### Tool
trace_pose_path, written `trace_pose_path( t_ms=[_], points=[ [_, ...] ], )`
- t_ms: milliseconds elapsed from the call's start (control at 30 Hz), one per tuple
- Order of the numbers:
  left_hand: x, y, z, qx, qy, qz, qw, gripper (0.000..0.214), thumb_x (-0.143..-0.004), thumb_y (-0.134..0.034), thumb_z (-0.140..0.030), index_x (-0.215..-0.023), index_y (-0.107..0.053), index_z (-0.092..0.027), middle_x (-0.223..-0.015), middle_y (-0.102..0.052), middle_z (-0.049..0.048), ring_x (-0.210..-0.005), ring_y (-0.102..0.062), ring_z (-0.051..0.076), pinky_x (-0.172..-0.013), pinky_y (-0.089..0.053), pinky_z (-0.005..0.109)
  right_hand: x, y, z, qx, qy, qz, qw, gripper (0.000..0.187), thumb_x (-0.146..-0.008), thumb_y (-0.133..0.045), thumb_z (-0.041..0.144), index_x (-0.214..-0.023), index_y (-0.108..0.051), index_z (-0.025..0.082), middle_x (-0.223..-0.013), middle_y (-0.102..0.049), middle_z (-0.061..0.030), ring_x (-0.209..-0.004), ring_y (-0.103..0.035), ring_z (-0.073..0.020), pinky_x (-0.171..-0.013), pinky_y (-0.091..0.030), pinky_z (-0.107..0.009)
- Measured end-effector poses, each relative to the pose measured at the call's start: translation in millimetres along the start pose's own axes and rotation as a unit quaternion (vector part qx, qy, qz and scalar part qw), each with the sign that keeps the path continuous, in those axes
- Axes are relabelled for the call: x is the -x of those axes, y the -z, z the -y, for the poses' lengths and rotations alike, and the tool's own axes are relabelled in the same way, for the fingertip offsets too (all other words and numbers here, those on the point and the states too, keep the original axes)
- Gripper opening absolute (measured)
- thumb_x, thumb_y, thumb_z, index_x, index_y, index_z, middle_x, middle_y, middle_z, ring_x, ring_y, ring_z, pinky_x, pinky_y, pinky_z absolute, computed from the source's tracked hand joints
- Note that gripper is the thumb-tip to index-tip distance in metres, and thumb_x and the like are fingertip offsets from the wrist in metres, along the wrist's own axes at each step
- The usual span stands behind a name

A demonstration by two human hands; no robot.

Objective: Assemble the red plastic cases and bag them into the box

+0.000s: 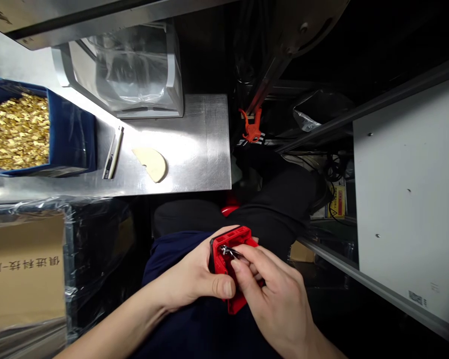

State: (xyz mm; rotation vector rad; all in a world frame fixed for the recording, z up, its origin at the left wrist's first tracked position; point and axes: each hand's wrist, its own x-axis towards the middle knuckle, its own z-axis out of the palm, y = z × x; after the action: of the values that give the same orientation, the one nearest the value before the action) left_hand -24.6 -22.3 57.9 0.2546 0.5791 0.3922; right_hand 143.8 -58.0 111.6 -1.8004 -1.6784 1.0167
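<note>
My left hand [189, 276] is wrapped round a small red plastic case [230, 244] held over my lap, thumb pressed along its side. My right hand [275, 291] reaches in from the right, its fingers pinched on a small shiny metal piece [229, 252] at the case's top. Part of the case is hidden under both hands. My dark trousers and dark blue top lie underneath.
A steel worktop [194, 149] ahead carries a blue bin [73, 134] of small brass parts, a clear plastic-lined container [134, 70], a comb-like tool [112, 152] and a tan half-disc [151, 163]. A wrapped cardboard box [22, 269] stands left; a white panel [407, 199] right.
</note>
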Motion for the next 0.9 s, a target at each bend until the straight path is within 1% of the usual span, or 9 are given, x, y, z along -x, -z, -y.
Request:
trace_pose_path(
  t_ms=[167,233,300,367,433,500,600,700,900],
  points=[
    [0.7,0.0,0.9,0.009,0.001,0.004,1.0,0.1,-0.067,-0.093,-0.049,-0.149,-0.045,-0.021,-0.138,-0.064,0.0183,-0.127,-0.061,0.033,-0.107,-0.046,0.044,0.8,-0.7,-1.2,-0.003,0.001,-0.021,1.0,0.019,-0.098,-0.061,0.016,-0.11,-0.075,0.02,-0.097,-0.078,-0.0013,-0.083,-0.076,-0.0143,-0.077,-0.06,-0.02],
    [0.9,0.1,1.4,0.022,-0.002,0.006,1.0,0.097,-0.068,-0.093,-0.047,-0.149,-0.045,-0.022,-0.138,-0.064,0.0171,-0.126,-0.062,0.032,-0.108,-0.045,0.045,-0.3,3.2,-2.8,0.001,-0.001,-0.029,1.0,0.019,-0.098,-0.061,0.017,-0.11,-0.074,0.021,-0.093,-0.077,-0.0004,-0.08,-0.074,-0.0131,-0.077,-0.06,-0.019],
    [0.8,0.5,1.7,0.038,-0.005,0.008,0.999,0.094,-0.069,-0.093,-0.045,-0.148,-0.046,-0.023,-0.138,-0.064,0.0161,-0.126,-0.062,0.032,-0.109,-0.045,0.045,-2.8,10.0,-6.0,0.004,0.011,-0.026,1.0,0.018,-0.098,-0.061,0.017,-0.112,-0.073,0.02,-0.091,-0.074,-0.0004,-0.077,-0.072,-0.0119,-0.076,-0.06,-0.019],
    [0.4,0.9,1.6,0.049,-0.005,0.022,0.999,0.087,-0.071,-0.092,-0.045,-0.144,-0.052,-0.02,-0.132,-0.068,0.0155,-0.122,-0.065,0.031,-0.107,-0.047,0.043,-6.2,18.2,-10.2,0.014,0.051,-0.014,0.999,0.02,-0.098,-0.062,0.015,-0.116,-0.072,0.017,-0.094,-0.073,-0.0024,-0.08,-0.071,-0.012,-0.077,-0.059,-0.019],
    [0.1,1.0,1.0,0.049,-0.005,0.048,0.998,0.077,-0.075,-0.089,-0.047,-0.138,-0.058,-0.017,-0.123,-0.072,0.0142,-0.115,-0.068,0.028,-0.101,-0.051,0.037,-10.1,26.0,-14.2,0.036,0.113,0.005,0.993,0.025,-0.098,-0.062,0.012,-0.122,-0.069,0.014,-0.101,-0.074,-0.0062,-0.087,-0.071,-0.0142,-0.082,-0.06,-0.023],
    [-0.1,0.7,-0.1,0.046,-0.003,0.075,0.996,0.071,-0.078,-0.085,-0.05,-0.136,-0.061,-0.016,-0.117,-0.075,0.0129,-0.109,-0.071,0.026,-0.097,-0.052,0.033,-13.7,31.8,-16.2,0.072,0.191,0.023,0.979,0.028,-0.098,-0.063,0.01,-0.126,-0.066,0.01,-0.106,-0.075,-0.0103,-0.094,-0.072,-0.0188,-0.086,-0.06,-0.03],
    [0.0,-0.3,-1.3,0.033,-0.005,0.099,0.994,0.072,-0.08,-0.083,-0.052,-0.138,-0.061,-0.016,-0.116,-0.075,0.0126,-0.106,-0.071,0.026,-0.095,-0.052,0.032,-17.9,36.1,-15.8,0.131,0.285,0.033,0.949,0.023,-0.099,-0.061,0.009,-0.121,-0.066,0.006,-0.105,-0.078,-0.0134,-0.094,-0.074,-0.0242,-0.083,-0.061,-0.036],
    [-0.3,-1.1,-0.9,0.019,-0.009,0.113,0.993,0.071,-0.079,-0.083,-0.052,-0.136,-0.062,-0.015,-0.114,-0.076,0.0125,-0.102,-0.072,0.026,-0.091,-0.053,0.032,-19.7,36.8,-15.6,0.162,0.312,0.044,0.935,0.02,-0.101,-0.058,0.009,-0.118,-0.067,0.005,-0.103,-0.08,-0.0126,-0.09,-0.075,-0.0249,-0.079,-0.061,-0.036],
    [-1.5,-0.4,-0.2,0.02,-0.018,0.113,0.993,0.065,-0.08,-0.082,-0.053,-0.129,-0.067,-0.014,-0.111,-0.076,0.0114,-0.098,-0.072,0.024,-0.089,-0.054,0.029,-15.7,36.1,-22.5,0.178,0.315,0.066,0.93,0.027,-0.102,-0.055,0.009,-0.126,-0.065,0.003,-0.112,-0.078,-0.0141,-0.098,-0.073,-0.0254,-0.084,-0.059,-0.038]
  ],
)
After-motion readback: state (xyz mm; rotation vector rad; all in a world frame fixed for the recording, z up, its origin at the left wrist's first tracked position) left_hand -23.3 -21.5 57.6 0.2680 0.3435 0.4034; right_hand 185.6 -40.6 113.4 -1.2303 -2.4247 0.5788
